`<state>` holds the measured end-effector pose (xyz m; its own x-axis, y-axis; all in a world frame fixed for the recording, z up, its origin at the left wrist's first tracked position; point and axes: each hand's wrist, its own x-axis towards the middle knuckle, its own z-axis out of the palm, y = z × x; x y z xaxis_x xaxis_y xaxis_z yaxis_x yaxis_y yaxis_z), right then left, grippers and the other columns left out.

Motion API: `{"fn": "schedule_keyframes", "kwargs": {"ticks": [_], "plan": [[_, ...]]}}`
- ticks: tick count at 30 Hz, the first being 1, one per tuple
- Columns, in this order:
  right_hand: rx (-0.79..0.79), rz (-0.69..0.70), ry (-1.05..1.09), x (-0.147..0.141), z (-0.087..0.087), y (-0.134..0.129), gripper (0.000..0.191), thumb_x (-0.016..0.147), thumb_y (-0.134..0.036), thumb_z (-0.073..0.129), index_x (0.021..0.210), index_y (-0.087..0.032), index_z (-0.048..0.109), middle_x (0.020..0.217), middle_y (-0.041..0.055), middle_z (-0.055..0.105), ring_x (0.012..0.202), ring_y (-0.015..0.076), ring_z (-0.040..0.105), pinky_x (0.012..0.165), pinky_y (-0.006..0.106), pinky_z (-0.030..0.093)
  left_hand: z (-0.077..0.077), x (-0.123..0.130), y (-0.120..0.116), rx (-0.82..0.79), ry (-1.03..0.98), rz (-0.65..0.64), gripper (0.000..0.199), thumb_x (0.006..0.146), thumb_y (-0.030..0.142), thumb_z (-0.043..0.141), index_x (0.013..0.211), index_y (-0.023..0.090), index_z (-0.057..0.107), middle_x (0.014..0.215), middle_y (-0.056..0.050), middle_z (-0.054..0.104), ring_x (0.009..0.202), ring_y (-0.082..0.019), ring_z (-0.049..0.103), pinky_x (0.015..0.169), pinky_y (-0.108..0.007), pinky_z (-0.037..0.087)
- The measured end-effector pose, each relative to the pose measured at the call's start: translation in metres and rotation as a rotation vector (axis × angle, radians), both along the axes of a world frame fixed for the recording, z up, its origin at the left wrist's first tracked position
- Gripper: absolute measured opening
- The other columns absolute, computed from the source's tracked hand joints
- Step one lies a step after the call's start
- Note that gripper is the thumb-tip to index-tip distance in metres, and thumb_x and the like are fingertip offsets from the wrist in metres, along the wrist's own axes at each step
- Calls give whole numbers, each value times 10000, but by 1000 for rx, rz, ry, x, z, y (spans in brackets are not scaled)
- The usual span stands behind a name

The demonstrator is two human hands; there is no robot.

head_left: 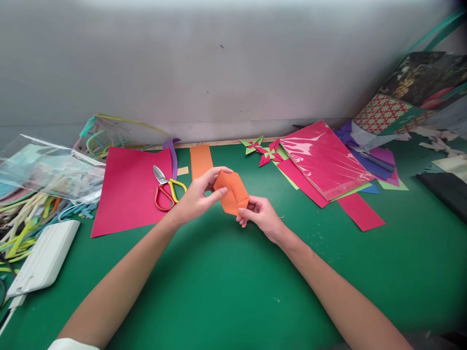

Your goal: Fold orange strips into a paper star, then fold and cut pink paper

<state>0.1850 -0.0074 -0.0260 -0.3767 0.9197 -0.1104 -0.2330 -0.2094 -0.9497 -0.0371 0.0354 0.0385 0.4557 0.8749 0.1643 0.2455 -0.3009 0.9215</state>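
A folded piece of orange paper (pixel 232 190) is held up above the green table, with creases and small flaps on its face. My left hand (pixel 204 192) grips its upper left side, thumb across the front and fingers behind. At its lower right corner, my right hand (pixel 260 215) pinches the paper between thumb and fingers. Scissors (pixel 166 188) with one red and one yellow handle lie just left of my left hand, on a large red sheet (pixel 127 194). Behind my hands lies an orange paper strip (pixel 201 160).
Folded red and green paper stars (pixel 260 149) lie at the back. To the right are a wrapped pack of red paper (pixel 324 160), a red strip (pixel 361 212) and a black pouch (pixel 443 194). A white power bank (pixel 45 257) and coloured cords (pixel 25 223) occupy the left.
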Motion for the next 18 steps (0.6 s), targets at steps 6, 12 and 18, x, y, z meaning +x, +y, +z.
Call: {"fn": "schedule_keyframes", "kwargs": {"ticks": [6,12,18], "plan": [[-58,356,8,2,3,-4,294,841,-402,804,947,-139,728,752,40,735,614,140,665,611,274,564,30,-36,9,-120,302,-576,382,847,383,793,1200,259,718,1080,-87,720,944,-237,675,803,-310,553],[-58,394,51,0,2,-7,299,857,-402,797,966,-128,747,769,48,739,632,141,674,616,266,566,23,-30,10,-137,138,-449,329,761,413,865,892,199,652,1125,-104,674,937,-220,648,768,-310,546],[-71,405,82,-1,2,-8,310,843,-416,809,958,-134,752,769,49,739,622,146,669,608,278,572,9,-12,5,-368,-16,-447,403,788,432,839,1002,211,579,904,-60,686,743,-164,624,614,-262,510]]}}
